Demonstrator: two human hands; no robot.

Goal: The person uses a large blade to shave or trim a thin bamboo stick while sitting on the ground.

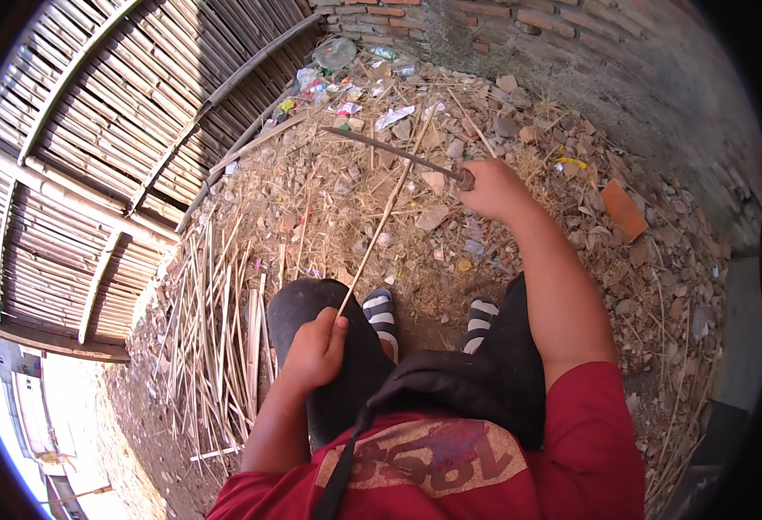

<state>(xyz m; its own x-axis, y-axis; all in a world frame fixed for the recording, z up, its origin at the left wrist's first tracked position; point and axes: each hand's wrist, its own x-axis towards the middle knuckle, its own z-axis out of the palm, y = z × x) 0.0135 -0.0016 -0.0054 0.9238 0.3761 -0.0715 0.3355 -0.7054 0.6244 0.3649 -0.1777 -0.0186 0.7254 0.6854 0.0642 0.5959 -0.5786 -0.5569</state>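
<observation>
My left hand [315, 348] is closed around the lower end of a long, thin bamboo stick [380, 227], just above my left knee. The stick slants up and away to the right over the ground. In my right hand [495, 191], held farther out, is the handle of a knife [379, 146] with a long, narrow, dark blade. That blade points to the left and crosses the upper part of the stick; whether the two touch I cannot tell.
Several split bamboo strips [216, 338] lie in a pile by my left leg. Rubble, dry straw and litter cover the ground, with an orange tile piece [623, 211] to the right. A bamboo wall [77, 130] stands at left, a brick wall [563, 35] at the back. My sandals [382, 316] are below.
</observation>
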